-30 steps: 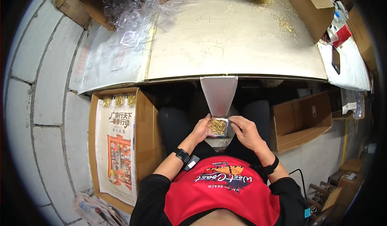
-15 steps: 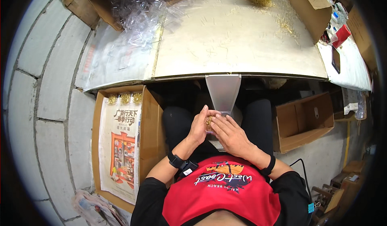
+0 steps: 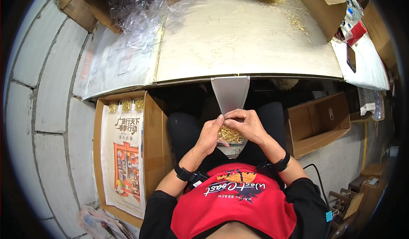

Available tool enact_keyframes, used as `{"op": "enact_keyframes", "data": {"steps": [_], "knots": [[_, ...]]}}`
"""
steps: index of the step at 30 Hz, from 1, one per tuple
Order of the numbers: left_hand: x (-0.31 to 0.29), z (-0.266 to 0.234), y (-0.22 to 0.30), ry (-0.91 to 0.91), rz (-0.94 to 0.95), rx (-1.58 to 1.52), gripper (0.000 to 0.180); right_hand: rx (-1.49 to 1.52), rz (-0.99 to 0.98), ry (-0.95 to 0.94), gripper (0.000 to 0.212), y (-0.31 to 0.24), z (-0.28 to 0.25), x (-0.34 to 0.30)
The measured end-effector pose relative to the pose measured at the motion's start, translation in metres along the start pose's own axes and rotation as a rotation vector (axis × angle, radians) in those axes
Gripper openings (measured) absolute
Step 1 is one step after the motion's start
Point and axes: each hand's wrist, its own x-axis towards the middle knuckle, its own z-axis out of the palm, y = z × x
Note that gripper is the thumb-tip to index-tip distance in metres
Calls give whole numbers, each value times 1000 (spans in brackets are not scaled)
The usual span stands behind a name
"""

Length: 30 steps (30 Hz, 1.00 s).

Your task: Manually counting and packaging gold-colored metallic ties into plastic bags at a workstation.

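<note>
In front of my lap is a small clear plastic box [image 3: 221, 141] filled with gold-coloured metal pins [image 3: 230, 134]. My left hand [image 3: 208, 136] grips its left side, with fingertips showing under the near edge. Across the far edge reaches my right hand [image 3: 248, 124], its fingers bent and closed there with the thumb against them. Both thumbs come close together over that edge. I cannot tell whether a clear lid covers the pins. Just beyond my hands, a white chute [image 3: 230, 90] slopes down from the table edge.
Loose pins [image 3: 298, 24] lie scattered on the pale table [image 3: 238, 60]. Clear plastic cases [image 3: 145, 13] are heaped at the far left. A carton [image 3: 155, 154] with a printed sheet and several filled boxes stands left; another carton [image 3: 317, 124] stands right. A phone [image 3: 351, 59] lies far right.
My right hand has lifted off the top of the box and moved to its far edge, fingers now bent. The pins inside are uncovered to view. The whole view has shifted slightly.
</note>
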Motion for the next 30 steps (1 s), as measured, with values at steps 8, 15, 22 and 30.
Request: {"op": "enact_keyframes", "data": {"steps": [8,15,22,30], "knots": [[10,-13,9,113,55,-114,39,-499,-448,174,15,-8,13,9],[18,-41,18,151,65,-178,33,-947,-534,96,55,-3,18,11],[19,-44,13,287,149,-234,22,-1022,-539,-147,56,-1,29,18],[4,-62,9,358,85,-49,24,-856,-640,38,46,-29,4,36]]}}
